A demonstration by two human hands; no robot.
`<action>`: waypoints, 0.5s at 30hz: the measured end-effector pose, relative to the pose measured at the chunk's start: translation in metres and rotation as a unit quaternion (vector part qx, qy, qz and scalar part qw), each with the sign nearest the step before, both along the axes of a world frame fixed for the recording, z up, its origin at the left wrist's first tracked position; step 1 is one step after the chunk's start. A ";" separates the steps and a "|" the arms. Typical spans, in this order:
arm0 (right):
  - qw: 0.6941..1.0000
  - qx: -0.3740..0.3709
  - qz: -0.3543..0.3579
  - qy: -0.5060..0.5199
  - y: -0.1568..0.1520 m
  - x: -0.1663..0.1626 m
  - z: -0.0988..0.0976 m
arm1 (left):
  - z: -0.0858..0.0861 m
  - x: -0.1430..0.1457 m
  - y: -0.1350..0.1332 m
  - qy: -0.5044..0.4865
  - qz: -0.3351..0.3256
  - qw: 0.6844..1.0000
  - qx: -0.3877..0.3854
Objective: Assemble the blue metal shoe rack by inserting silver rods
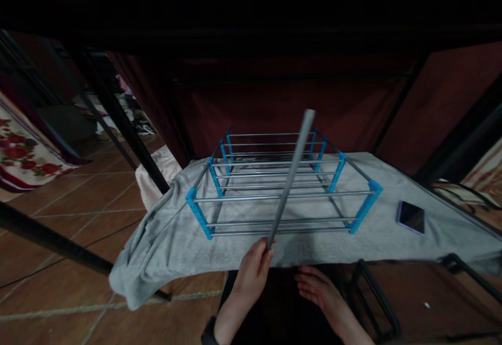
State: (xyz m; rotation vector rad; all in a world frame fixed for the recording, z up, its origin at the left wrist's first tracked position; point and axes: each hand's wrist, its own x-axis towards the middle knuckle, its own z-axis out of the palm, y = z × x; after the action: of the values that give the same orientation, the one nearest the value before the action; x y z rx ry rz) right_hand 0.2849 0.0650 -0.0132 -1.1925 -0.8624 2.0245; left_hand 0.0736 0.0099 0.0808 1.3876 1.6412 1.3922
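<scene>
No text, label, brand or number can be read anywhere. The phone (411,217), right of the hands, shows only a dark screen.

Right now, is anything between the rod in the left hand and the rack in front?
Nothing visible does. The left hand holds the rod tilted up toward the rack; the phone lies off to the right on the grey cloth, apart from both.

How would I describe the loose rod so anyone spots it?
Find the grey cloth spread mid-picture, with a blue-cornered rack on it. The rod slants up across the rack from the left hand. Unlike the rack's level bars, it is thicker, tilted and joined to nothing.
</scene>
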 end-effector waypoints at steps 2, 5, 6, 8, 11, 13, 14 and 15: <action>0.999 0.019 -0.027 0.012 0.010 0.007 0.009 | -0.008 -0.004 0.001 0.033 -0.006 0.999 0.003; 0.996 0.046 -0.068 0.022 0.023 0.019 0.023 | -0.024 -0.010 0.003 0.073 -0.014 0.997 -0.017; 0.995 0.052 -0.083 0.022 0.026 0.022 0.027 | -0.029 -0.012 0.003 0.089 -0.018 0.995 -0.030; 0.991 0.061 -0.112 0.023 0.032 0.028 0.034 | -0.039 -0.016 0.004 0.125 -0.018 0.990 -0.054; 0.985 0.071 -0.155 0.037 0.040 0.035 0.041 | -0.051 -0.021 0.005 0.189 -0.002 0.979 -0.074; 0.979 0.070 -0.187 0.052 0.045 0.039 0.041 | -0.058 -0.023 0.005 0.242 -0.012 0.967 -0.084; 0.976 0.068 -0.200 0.059 0.047 0.040 0.041 | -0.061 -0.024 0.005 0.270 -0.021 0.959 -0.090; 0.973 0.066 -0.209 0.067 0.050 0.041 0.040 | -0.063 -0.025 0.006 0.296 -0.032 0.950 -0.097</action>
State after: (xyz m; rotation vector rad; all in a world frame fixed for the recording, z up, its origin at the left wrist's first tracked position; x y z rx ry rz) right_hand 0.3263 0.1149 0.0270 -1.0466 -0.6093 1.6575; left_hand 0.0482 0.0158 0.0175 1.8296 2.0085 0.7788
